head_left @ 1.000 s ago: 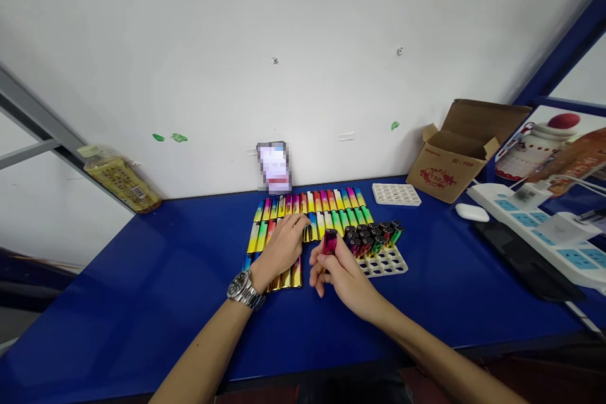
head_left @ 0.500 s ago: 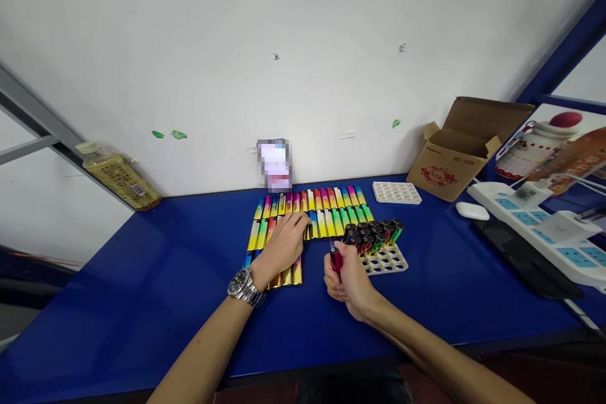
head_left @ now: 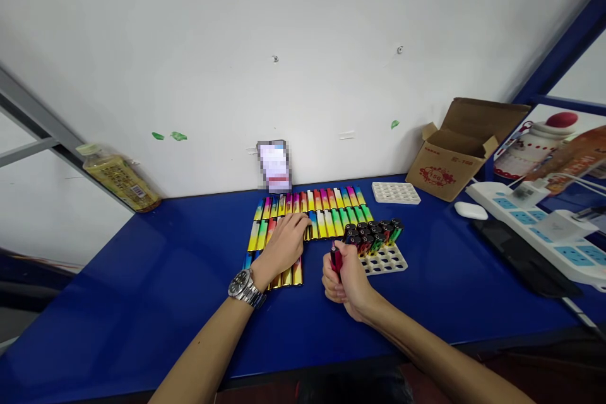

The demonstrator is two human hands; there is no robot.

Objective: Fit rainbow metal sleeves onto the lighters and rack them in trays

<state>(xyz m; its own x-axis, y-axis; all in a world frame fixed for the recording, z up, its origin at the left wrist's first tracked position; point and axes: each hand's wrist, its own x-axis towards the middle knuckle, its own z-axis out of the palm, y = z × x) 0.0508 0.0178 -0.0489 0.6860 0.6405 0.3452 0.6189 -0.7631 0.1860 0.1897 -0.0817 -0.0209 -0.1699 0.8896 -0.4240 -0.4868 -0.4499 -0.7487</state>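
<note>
My right hand (head_left: 345,278) is wrapped round a dark red lighter (head_left: 336,259), held upright with its thumb at the top. A thin purplish streak shows above the lighter, too small to make out. My left hand (head_left: 284,243) lies over the rows of shiny gradient-coloured lighters (head_left: 330,223), its bent fingertips closed at a lighter in the middle row. The hand partly hides that row and the front one. Just beyond my right hand, several black-topped lighters (head_left: 374,237) stand in a white holed tray (head_left: 392,260), whose nearer holes are bare.
A second white tray (head_left: 396,193) lies near the wall, beside an open cardboard box (head_left: 440,167). A phone (head_left: 275,167) leans on the wall. At right are a white case (head_left: 470,210), a black phone-like slab (head_left: 525,259) and a power strip (head_left: 544,233). A bottle (head_left: 120,180) leans at left.
Both hands stay almost where they were. The lighter in my right hand has tilted or shifted only very slightly, and the camera view has moved a little.
</note>
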